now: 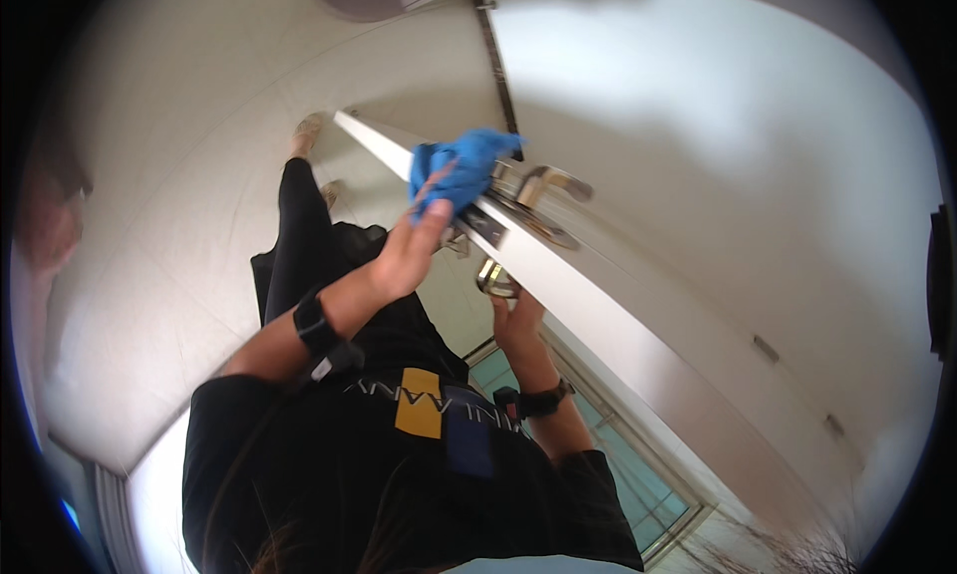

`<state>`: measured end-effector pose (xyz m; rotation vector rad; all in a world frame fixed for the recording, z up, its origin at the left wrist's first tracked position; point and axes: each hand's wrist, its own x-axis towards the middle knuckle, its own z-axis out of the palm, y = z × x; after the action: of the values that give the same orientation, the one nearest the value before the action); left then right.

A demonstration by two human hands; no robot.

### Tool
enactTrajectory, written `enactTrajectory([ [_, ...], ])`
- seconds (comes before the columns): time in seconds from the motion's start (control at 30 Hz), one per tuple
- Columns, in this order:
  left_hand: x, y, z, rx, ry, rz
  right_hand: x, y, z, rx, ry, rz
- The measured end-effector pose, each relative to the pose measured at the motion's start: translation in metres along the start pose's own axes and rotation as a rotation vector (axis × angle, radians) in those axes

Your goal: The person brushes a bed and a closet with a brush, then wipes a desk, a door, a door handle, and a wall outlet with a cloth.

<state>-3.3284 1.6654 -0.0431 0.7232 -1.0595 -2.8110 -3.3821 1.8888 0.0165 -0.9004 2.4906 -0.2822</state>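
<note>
My left hand [404, 257] is closed on a crumpled blue cloth [461, 173], which lies against the narrow edge of a white door [598, 310] beside its dark lock plate [485, 227]. The cloth covers part of the edge and some of my fingers. Below, on the near side of the door, my right hand [520, 325] has its fingers around a shiny brass-coloured door handle [495, 278]. A matching lever handle [555, 187] sticks out from the door's other face, just right of the cloth.
Pale flooring [189, 165] spreads at the left, under my outstretched leg [299, 210]. A broad white panel [698, 106] fills the upper right, with a dark strip [498, 71] along its left side. Teal framed panes [628, 469] show at lower right behind my right arm.
</note>
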Motion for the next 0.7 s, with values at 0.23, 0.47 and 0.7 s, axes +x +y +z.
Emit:
enactTrajectory([
  [0.23,-0.009,0.035,0.034,0.367,-0.118,0.539,0.001,-0.003,0.008,-0.014,0.124,-0.027],
  [0.47,0.003,-0.072,-0.038,0.439,0.112,0.279,0.003,-0.008,0.005,-0.024,0.188,-0.113],
  [0.7,0.011,-0.175,-0.148,0.977,0.517,0.146,0.004,-0.007,0.006,-0.109,0.157,-0.159],
])
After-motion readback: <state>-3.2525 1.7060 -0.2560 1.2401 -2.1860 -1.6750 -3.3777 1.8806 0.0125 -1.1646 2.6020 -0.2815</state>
